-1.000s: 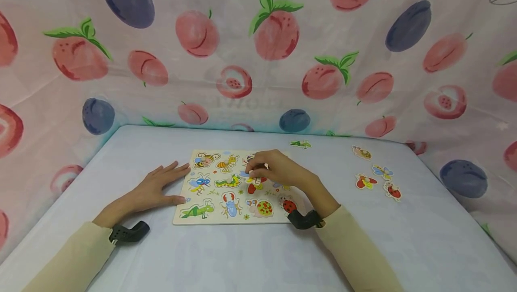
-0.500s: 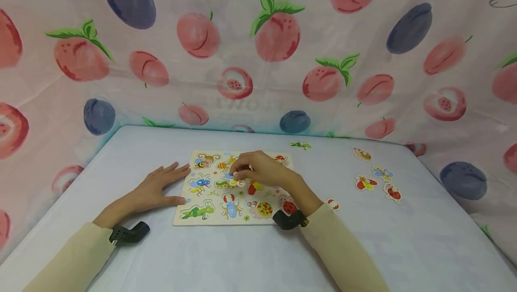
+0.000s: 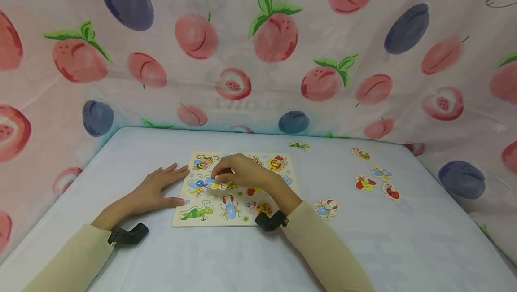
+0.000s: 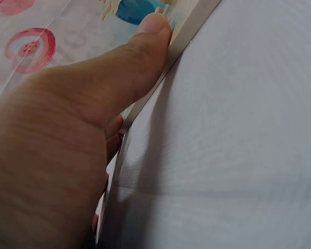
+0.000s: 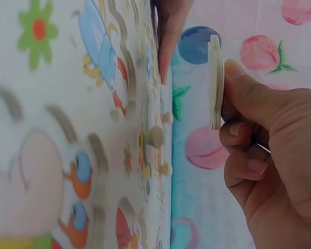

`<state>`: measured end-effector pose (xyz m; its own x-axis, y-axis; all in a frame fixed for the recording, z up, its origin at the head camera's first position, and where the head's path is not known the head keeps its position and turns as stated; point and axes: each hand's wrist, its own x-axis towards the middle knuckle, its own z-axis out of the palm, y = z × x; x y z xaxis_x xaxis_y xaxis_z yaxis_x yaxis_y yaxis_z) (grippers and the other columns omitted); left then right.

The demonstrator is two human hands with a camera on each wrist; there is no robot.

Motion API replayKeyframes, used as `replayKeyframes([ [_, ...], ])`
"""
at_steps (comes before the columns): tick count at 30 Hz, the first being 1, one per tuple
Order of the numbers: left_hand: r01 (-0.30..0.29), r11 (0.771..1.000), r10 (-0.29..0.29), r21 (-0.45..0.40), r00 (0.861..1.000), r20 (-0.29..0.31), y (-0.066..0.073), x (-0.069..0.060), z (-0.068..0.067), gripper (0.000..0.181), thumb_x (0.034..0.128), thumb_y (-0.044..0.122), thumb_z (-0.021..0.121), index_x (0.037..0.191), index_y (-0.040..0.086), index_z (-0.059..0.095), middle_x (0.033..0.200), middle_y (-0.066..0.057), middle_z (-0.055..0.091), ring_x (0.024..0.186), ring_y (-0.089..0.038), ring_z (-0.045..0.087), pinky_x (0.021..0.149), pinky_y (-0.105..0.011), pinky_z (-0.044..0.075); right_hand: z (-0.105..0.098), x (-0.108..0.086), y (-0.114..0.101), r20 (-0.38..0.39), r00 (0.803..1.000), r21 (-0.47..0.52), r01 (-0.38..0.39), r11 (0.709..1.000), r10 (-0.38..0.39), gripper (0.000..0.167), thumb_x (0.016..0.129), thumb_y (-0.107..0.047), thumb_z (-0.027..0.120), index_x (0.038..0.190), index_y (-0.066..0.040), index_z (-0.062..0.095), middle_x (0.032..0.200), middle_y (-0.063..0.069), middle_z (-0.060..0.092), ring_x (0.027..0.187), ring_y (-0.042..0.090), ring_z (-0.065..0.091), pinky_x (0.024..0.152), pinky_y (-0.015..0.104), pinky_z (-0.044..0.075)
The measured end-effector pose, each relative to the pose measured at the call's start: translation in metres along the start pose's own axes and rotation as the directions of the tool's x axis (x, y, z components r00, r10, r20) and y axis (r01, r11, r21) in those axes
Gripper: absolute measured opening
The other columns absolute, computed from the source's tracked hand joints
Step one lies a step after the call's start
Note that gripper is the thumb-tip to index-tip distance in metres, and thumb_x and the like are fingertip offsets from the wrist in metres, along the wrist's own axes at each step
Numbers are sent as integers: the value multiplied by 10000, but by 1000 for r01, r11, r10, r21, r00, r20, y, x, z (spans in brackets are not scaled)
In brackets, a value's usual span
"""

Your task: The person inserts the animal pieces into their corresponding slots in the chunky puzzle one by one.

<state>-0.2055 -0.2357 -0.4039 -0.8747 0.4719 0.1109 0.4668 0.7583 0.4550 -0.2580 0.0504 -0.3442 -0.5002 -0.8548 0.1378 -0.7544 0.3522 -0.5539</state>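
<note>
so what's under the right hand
A pinched puzzle piece, with the puzzle board below. In the head view, the right hand covers part of the board's middle; any pictures there are hidden.

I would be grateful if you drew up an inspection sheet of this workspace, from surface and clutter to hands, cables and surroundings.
Surface: white tabletop.
Job's things: puzzle board lying flat; six loose pieces off it, among them a stag beetle, a grasshopper and a ladybird.
Clutter: nothing seen beyond those pieces.
Hands: left hand touches the board's left side, fingers spread; right hand pinches a winged-insect piece above the board.
Cables: nothing seen.
Surroundings: fruit-print cloth behind and at both sides.
</note>
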Motion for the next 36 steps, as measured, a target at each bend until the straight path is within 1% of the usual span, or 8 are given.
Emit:
replayKeyframes([
  [3,-2,1000,2,3,1000,2,0,-1,0,847,807,512,697,1462,72,389,1522,-124,325,1416,-398,149,1103,-600,79,5,8,-2,17,1000,-26,-3,1000,4,117,922,-195,631,986,-134,708,896,-83,617,754,50,529,688,166,459],
  [8,-27,1000,27,-7,1000,-8,0,-1,0,831,812,493,703,1454,62,401,1514,-128,339,1411,-406,162,1095,-609,87,15,20,-4,38,999,-97,-10,995,14,132,925,-237,626,981,-152,709,886,-103,618,755,22,525,701,140,445],
  [13,-45,999,45,-7,999,-16,-1,-2,0,816,818,479,707,1451,61,407,1509,-127,350,1406,-409,175,1093,-605,99,23,29,-7,58,997,-150,-40,988,49,144,926,-260,630,994,-168,716,897,-126,606,782,8,517,741,131,423],
  [17,-50,999,50,-14,999,-21,-1,-2,0,813,819,469,710,1452,60,405,1509,-133,347,1406,-410,175,1094,-603,98,27,33,-9,53,997,-174,-49,984,59,142,933,-263,623,996,-177,717,895,-128,592,783,11,517,737,140,417],
  [23,-43,999,42,-23,999,-22,0,-2,-1,821,813,472,713,1454,63,403,1509,-137,346,1407,-408,173,1096,-603,92,30,36,-11,46,994,-200,-84,976,95,132,938,-277,615,990,-203,710,904,-136,578,781,13,510,717,155,418],
  [27,-35,999,35,-26,999,-19,0,-2,-1,825,812,475,712,1456,65,400,1511,-140,342,1408,-406,169,1095,-605,90,32,38,-13,45,993,-199,-101,975,112,133,937,-271,619,992,-196,715,893,-130,577,773,21,508,701,154,419],
  [36,-47,999,46,-26,999,-26,0,-2,-1,814,812,463,717,1445,51,413,1502,-142,357,1403,-409,185,1092,-604,101,38,41,-14,48,986,-195,-148,970,161,116,929,-258,637,981,-191,717,845,-138,593,746,9,522,669,150,427],
])
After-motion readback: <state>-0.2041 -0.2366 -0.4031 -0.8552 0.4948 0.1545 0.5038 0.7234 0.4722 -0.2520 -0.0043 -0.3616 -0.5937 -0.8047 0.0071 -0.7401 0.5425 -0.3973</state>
